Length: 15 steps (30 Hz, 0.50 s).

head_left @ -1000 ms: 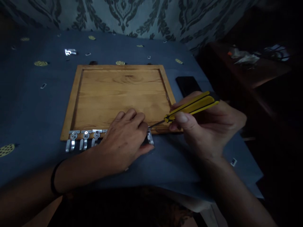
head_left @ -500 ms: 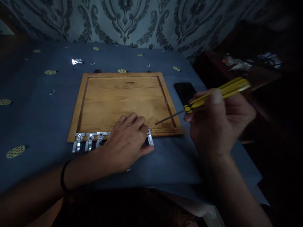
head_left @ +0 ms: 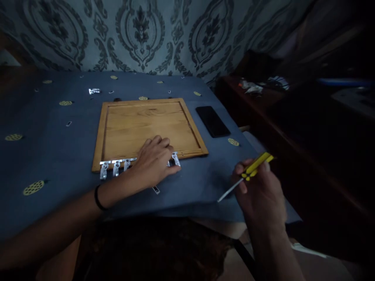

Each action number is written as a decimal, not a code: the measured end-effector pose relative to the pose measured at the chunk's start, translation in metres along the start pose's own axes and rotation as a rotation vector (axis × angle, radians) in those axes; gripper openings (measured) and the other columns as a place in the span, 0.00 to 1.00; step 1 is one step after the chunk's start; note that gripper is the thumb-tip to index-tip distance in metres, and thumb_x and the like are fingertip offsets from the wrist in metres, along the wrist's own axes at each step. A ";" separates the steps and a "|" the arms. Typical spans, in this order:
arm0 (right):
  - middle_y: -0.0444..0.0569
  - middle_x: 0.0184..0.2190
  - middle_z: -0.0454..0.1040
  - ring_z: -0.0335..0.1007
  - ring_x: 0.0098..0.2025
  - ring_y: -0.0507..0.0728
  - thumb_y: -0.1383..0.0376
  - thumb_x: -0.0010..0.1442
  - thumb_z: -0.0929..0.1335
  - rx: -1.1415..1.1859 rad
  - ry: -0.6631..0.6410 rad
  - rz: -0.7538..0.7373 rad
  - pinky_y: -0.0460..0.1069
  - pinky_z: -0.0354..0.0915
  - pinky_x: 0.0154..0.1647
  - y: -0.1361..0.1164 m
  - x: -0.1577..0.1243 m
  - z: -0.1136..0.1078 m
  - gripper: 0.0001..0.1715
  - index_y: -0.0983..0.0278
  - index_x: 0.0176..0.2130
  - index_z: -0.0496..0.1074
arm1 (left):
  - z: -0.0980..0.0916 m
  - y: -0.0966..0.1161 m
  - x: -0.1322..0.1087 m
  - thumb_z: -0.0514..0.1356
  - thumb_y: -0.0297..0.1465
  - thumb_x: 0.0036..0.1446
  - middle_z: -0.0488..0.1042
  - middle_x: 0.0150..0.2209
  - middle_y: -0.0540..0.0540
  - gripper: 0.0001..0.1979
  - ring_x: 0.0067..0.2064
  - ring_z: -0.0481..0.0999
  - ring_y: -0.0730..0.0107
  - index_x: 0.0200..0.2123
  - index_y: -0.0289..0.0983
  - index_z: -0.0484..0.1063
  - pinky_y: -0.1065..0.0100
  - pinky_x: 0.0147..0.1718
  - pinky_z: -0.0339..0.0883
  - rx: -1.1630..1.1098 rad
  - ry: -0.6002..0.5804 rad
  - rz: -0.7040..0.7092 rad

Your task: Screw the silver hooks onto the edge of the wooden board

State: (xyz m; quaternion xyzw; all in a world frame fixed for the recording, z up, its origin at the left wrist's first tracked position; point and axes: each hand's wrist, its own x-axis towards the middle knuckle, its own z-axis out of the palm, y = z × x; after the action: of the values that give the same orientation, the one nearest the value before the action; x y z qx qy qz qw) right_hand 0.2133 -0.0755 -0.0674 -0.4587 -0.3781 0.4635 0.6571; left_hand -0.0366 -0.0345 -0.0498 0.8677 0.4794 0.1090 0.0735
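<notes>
My left hand (head_left: 154, 160) lies over the near edge of a framed wooden board (head_left: 140, 127), fingers curled. Its thumb and index finger close about the rightmost metal hook (head_left: 175, 159). Left of the hand, several silver hooks (head_left: 116, 167) line the same edge; the hand hides part of the row. Off the board's near right corner, my right hand (head_left: 262, 191) grips a yellow-handled screwdriver (head_left: 258, 166). Its shaft points down and left, with the tip apart from the board, over the front of the table.
A black phone (head_left: 213, 121) lies right of the board. One loose metal hook (head_left: 94, 91) rests toward the back left on the blue patterned tablecloth (head_left: 58, 156). Patterned fabric (head_left: 140, 35) stands behind. Dark furniture with small clutter (head_left: 252, 86) is at the right.
My right hand has drawn the screwdriver away from the board's near edge, toward me, and the tip now points lower. My left hand stays at the hooks. The view has shifted.
</notes>
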 end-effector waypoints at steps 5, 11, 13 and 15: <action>0.44 0.22 0.75 0.56 0.14 0.44 0.48 0.51 0.77 0.009 0.104 0.105 0.40 0.56 0.11 0.006 -0.063 -0.028 0.19 0.61 0.30 0.80 | 0.004 -0.004 0.000 0.67 0.40 0.59 0.75 0.37 0.43 0.14 0.43 0.70 0.57 0.34 0.34 0.76 0.61 0.39 0.63 0.049 0.079 0.050; 0.45 0.22 0.74 0.58 0.17 0.45 0.49 0.48 0.79 0.010 0.200 0.128 0.40 0.61 0.14 0.008 -0.104 -0.046 0.19 0.61 0.31 0.81 | 0.005 -0.007 0.000 0.68 0.40 0.58 0.75 0.35 0.44 0.13 0.41 0.70 0.58 0.32 0.35 0.76 0.61 0.39 0.62 0.050 0.120 0.077; 0.45 0.23 0.74 0.59 0.17 0.46 0.50 0.46 0.80 0.016 0.212 0.131 0.41 0.61 0.15 0.005 -0.110 -0.047 0.20 0.61 0.31 0.81 | 0.005 -0.007 0.000 0.67 0.39 0.58 0.75 0.35 0.44 0.12 0.40 0.69 0.59 0.32 0.35 0.76 0.61 0.39 0.62 0.050 0.127 0.077; 0.46 0.23 0.74 0.59 0.17 0.46 0.51 0.45 0.80 0.019 0.217 0.133 0.41 0.61 0.15 0.003 -0.113 -0.046 0.19 0.62 0.31 0.81 | 0.005 -0.007 0.000 0.67 0.39 0.58 0.76 0.36 0.43 0.12 0.41 0.69 0.59 0.32 0.35 0.76 0.62 0.39 0.62 0.050 0.123 0.073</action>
State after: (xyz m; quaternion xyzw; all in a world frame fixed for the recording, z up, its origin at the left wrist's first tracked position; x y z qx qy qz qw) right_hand 0.2229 -0.1951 -0.0915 -0.5238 -0.2693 0.4572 0.6664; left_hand -0.0414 -0.0313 -0.0559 0.8777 0.4537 0.1529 0.0183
